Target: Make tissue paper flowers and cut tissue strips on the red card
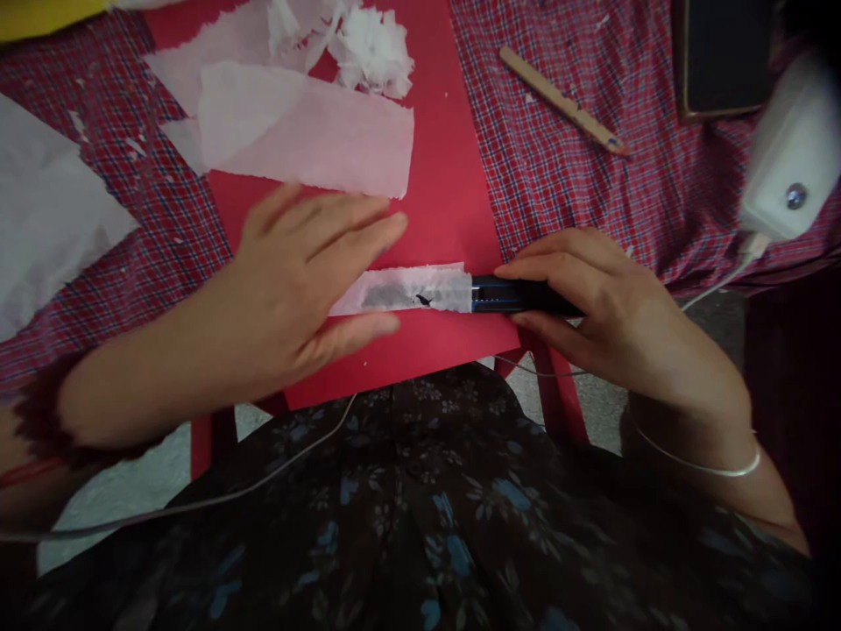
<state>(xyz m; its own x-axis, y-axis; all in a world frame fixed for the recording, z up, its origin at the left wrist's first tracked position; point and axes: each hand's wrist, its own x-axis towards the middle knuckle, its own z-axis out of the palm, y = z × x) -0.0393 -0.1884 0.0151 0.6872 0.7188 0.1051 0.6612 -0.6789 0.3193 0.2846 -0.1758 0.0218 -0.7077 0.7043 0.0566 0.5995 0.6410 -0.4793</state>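
My right hand grips the dark end of a slim black tool with blue edges, thumb below and fingers above. Thin white tissue paper covers the tool's left part. A grey shape shows through this wrap, and a small dark tear breaks its surface. Over the wrap's left end is my left hand, slightly blurred, fingers stretched out and thumb apart, holding nothing. Whether it touches the paper I cannot tell. Beneath lies a red sheet.
White paper strips and a shredded paper heap lie farther back. A wooden stick, a phone and a white device with a cable are at right. Another white sheet rests on the checked cloth.
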